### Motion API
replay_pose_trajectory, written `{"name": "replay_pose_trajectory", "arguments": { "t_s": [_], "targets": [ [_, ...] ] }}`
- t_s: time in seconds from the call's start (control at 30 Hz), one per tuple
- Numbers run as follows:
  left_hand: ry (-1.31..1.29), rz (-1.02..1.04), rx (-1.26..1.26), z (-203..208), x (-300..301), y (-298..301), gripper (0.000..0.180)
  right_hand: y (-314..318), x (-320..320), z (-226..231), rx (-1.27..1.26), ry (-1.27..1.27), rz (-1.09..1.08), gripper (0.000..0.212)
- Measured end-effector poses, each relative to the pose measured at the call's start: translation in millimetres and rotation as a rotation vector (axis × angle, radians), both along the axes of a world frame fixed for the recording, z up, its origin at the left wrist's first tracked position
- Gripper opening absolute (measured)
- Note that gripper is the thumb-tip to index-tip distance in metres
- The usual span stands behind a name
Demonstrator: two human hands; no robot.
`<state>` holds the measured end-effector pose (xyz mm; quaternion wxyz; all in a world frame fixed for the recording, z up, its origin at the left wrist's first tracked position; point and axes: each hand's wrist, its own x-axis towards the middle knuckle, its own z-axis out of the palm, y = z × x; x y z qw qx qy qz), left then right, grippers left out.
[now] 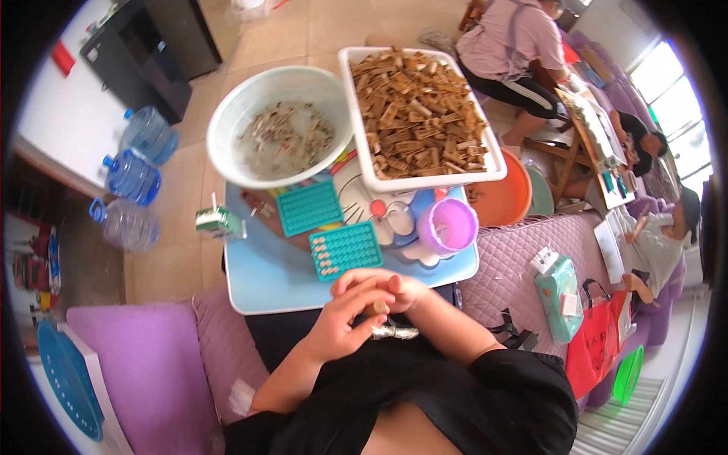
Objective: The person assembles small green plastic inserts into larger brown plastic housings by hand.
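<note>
Low in front of my body, my left hand (pixel 343 327) pinches a small tan cylinder-shaped piece (pixel 375 309) between thumb and fingers. Close against it, my right hand (pixel 388 287) has its fingers bent over the left hand's fingers; what it grips, if anything, is hidden. Just beyond the hands lies a teal tray with small cups (pixel 356 248), pale round pieces sitting in its left columns. A second teal tray (pixel 309 207) lies behind it, with no pieces visible. To their right stands a purple plastic cup (pixel 448 226). Something silvery and crinkled (pixel 396 332) shows below my hands.
A white tub (pixel 497 171) heaped with brown wooden-looking pieces and a pale basin (pixel 220 144) with small bits stand at the blue table's (pixel 265 292) far side. An orange basin (pixel 506 193) stands right. Water bottles (pixel 133 178) line the left. Other people sit at the far right.
</note>
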<state>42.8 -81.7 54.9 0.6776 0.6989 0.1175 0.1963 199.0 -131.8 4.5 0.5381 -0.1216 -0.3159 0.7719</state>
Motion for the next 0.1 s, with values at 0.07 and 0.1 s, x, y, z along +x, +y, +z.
{"name": "replay_pose_trajectory", "arguments": {
  "t_s": [0.07,0.1],
  "targets": [
    [-0.013,0.07,0.131,1.6,3.3,-5.8,0.03,4.8,-17.4,-30.2,0.133,0.185,-0.011,0.093],
    [0.016,0.121,0.088,-0.5,0.3,-11.7,0.033,2.9,-17.4,-34.7,-0.079,0.2,0.033,0.097]
  ]
}}
